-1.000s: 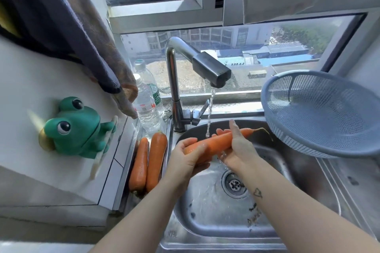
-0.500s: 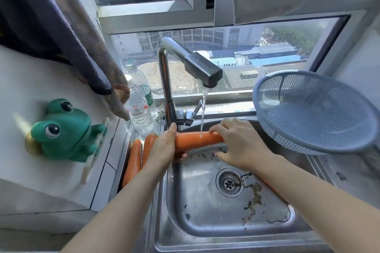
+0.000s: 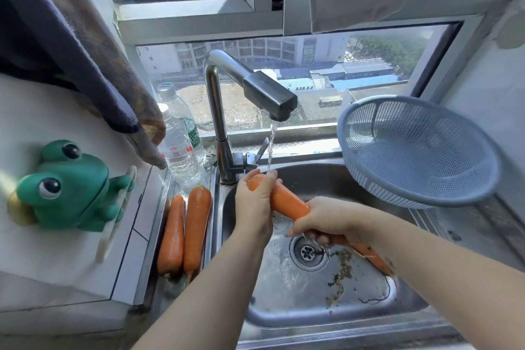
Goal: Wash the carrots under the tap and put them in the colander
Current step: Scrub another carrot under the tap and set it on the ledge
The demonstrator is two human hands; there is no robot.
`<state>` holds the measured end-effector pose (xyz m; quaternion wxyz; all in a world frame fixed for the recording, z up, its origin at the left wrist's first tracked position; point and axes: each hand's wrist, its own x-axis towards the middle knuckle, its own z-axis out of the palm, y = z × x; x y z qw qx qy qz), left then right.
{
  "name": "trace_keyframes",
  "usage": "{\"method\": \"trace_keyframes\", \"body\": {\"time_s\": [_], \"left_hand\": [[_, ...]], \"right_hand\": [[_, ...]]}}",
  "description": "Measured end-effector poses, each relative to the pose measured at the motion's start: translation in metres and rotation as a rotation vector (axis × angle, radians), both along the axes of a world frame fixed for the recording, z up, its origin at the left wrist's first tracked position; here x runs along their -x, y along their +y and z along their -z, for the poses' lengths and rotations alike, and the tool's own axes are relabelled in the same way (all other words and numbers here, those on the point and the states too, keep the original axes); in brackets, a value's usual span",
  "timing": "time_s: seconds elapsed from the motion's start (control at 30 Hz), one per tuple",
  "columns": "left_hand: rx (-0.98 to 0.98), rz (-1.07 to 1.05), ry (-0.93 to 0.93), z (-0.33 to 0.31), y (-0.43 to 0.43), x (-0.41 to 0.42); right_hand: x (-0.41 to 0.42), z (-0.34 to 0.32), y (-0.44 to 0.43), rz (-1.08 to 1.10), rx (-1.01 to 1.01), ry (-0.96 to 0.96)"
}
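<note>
Orange-skinned, two spare carrots (image 3: 184,230) lie left of the steel sink (image 3: 298,301). Under the chrome tap (image 3: 267,94), the left hand (image 3: 255,202) wraps the long orange carrot (image 3: 287,204) and the right hand (image 3: 326,219) grips its middle. This is the washing step; next, probably, comes a lift right into the round blue mesh colander (image 3: 420,150).

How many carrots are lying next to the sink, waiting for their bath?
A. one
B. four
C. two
C: two carrots lie side by side on the ledge left of the sink, while the left hand and right hand hold a third carrot under the tap.
</note>
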<state>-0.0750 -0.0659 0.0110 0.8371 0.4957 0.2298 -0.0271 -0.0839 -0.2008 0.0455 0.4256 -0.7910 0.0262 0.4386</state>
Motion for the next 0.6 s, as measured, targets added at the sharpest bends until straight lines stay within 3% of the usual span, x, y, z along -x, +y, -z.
{"method": "trace_keyframes", "body": {"time_s": [0.1, 0.2, 0.3, 0.47, 0.6], "left_hand": [[0.410, 0.028, -0.004, -0.011, -0.001, -0.002], [0.539, 0.058, 0.063, -0.015, 0.000, -0.004], [0.445, 0.020, 0.147, -0.017, -0.003, -0.009], [0.246, -0.125, 0.371, 0.000, -0.009, -0.019], [0.046, -0.311, 0.418, 0.005, -0.015, -0.015]], "right_hand": [[0.003, -0.005, -0.002, 0.190, -0.344, 0.359], [0.003, -0.008, 0.000, 0.180, -0.325, 0.369], [0.001, -0.008, 0.003, 0.052, -0.034, 0.051], [0.001, -0.006, 0.008, -0.269, 0.655, -0.722], [0.009, -0.004, 0.007, -0.467, 0.817, -1.058]]}}
